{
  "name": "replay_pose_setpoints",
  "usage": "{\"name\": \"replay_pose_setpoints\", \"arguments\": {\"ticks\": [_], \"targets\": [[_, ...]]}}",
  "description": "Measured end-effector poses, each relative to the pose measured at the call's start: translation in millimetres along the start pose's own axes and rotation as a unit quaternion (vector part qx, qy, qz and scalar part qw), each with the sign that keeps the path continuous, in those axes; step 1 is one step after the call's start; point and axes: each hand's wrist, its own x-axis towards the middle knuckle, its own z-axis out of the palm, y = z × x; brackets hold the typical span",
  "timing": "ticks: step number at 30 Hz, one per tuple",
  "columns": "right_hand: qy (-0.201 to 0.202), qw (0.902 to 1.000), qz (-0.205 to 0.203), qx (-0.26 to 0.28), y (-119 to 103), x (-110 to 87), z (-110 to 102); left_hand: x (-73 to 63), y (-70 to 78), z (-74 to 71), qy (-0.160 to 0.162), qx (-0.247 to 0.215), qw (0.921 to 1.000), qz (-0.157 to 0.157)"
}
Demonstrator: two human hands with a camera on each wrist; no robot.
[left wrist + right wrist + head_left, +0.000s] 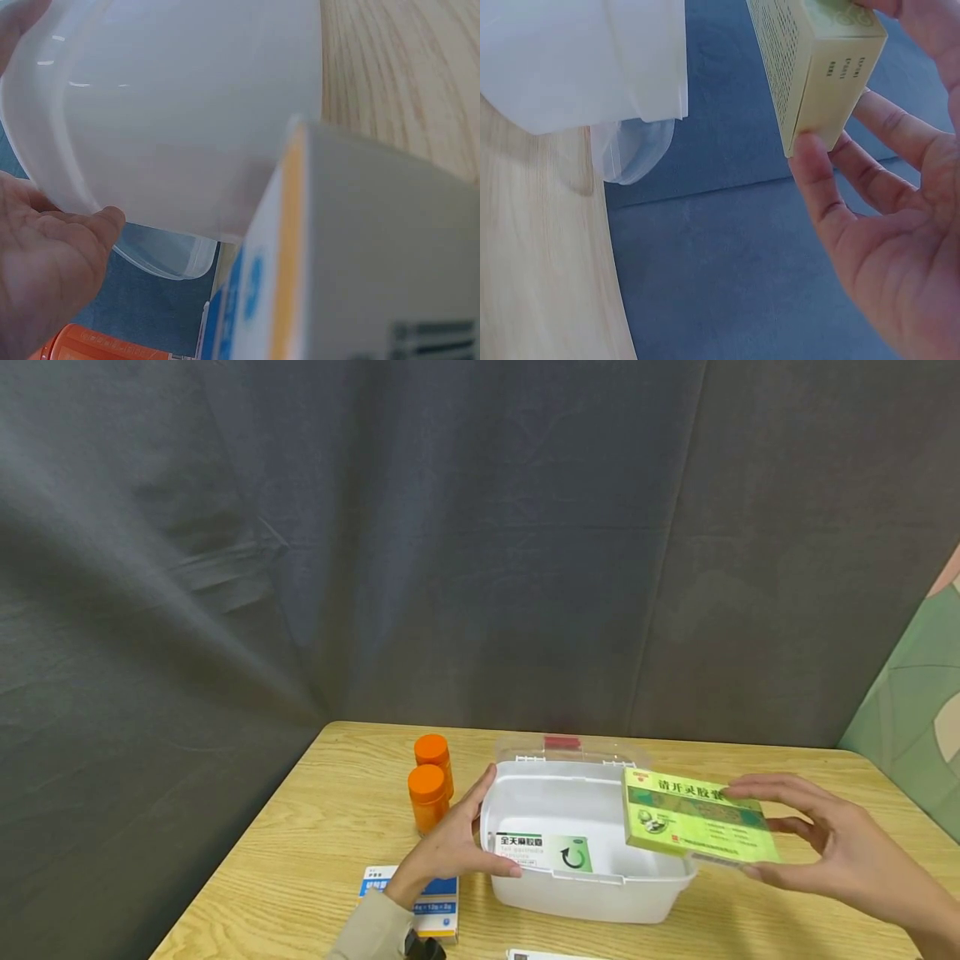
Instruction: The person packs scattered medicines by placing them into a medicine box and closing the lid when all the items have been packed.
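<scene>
My right hand (pixel 843 847) holds a yellow-green medicine box (pixel 697 818) between thumb and fingers, tilted over the right side of a white plastic storage box (pixel 581 897). In the right wrist view, thumb and fingers grip one end of that medicine box (pixel 832 90). My left hand (pixel 450 847) grips the left end of the storage box, thumb near the front rim and fingers along the side. Inside the storage box, a white and green medicine box (pixel 551 852) leans at the front left. The clear lid (pixel 600 747) hangs open behind.
Two orange-capped bottles (pixel 427 789) stand left of the storage box. A blue and white medicine box (pixel 438 910) is partly hidden by the left wrist. Part of a white object (pixel 551 955) shows at the bottom edge. A dark curtain (pixel 480 543) hangs behind the wooden table (pixel 285 860).
</scene>
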Motion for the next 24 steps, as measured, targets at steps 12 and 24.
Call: {"name": "replay_pose_setpoints", "arguments": {"ticks": [12,24], "targets": [[-0.016,0.9998,-0.001,0.015,-5.6,15.5,11.7,0.7,-0.5,-0.3,-0.005,-0.011,0.9999,0.003],[-0.027,0.9994,0.015,0.012,-13.6,32.9,27.9,-0.1,0.1,0.9,0.008,-0.005,0.9998,-0.015]]}}
